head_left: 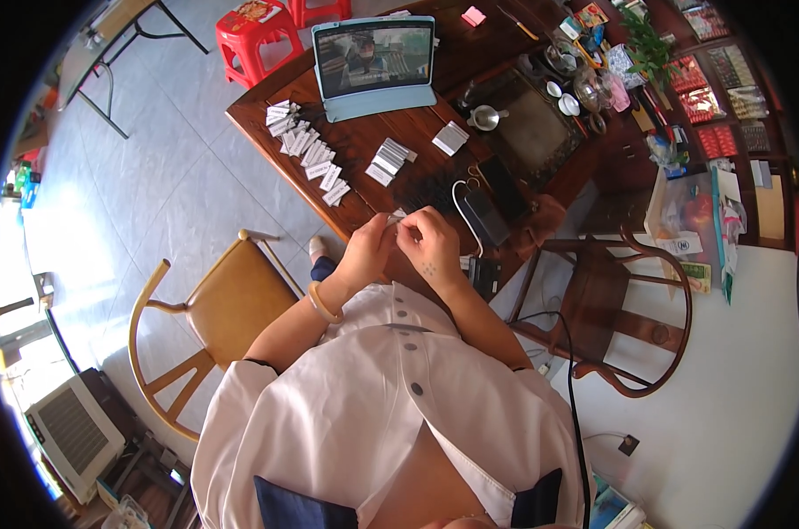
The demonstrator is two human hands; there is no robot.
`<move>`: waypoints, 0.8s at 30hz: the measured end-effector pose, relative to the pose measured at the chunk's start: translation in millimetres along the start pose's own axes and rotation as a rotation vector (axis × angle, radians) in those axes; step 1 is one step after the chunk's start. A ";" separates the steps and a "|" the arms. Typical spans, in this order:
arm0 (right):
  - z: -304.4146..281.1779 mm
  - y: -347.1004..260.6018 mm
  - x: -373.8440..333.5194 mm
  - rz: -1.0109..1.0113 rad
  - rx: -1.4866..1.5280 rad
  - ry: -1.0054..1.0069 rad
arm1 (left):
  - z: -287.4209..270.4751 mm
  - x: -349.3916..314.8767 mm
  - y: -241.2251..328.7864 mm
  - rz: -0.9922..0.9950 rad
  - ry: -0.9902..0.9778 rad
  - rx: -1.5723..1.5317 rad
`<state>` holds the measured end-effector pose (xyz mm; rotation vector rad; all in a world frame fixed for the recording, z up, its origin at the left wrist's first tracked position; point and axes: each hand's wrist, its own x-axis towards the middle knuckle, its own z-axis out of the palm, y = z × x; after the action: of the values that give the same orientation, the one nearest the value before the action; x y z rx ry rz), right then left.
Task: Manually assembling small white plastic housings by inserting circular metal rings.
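Note:
My left hand and my right hand meet at the table's near edge, fingers pinched together. Between their fingertips shows a small white piece, perhaps a tag or slip; most of it is covered by the fingers. Just beyond lies a tangle of thin dark strands on the wood. Farther off rest a stack of white printed tags and a smaller stack of white tags. To the left, a long row of overlapping white tags runs along the table edge, dark strands beside it.
A tablet in a light blue case stands on the wooden table. Right of my hands lie a black device with a white cable and a tea tray. A yellow chair and a dark wooden chair flank me.

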<state>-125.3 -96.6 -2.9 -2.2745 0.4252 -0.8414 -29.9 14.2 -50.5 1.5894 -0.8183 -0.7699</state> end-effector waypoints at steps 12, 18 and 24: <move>8.3 -0.2 -4.9 0.127 0.112 0.018 | -7.4 4.0 11.1 0.463 0.103 0.571; 11.5 3.0 -11.2 0.268 0.205 -0.045 | -10.3 4.5 11.1 0.458 0.120 0.590; 9.2 2.8 -12.0 0.431 0.327 -0.114 | -10.0 3.8 11.2 0.476 0.144 0.597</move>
<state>-128.2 -88.3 -15.5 -1.8256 0.6446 -0.5148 -20.7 14.9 -38.1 1.8276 -1.3355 -0.0592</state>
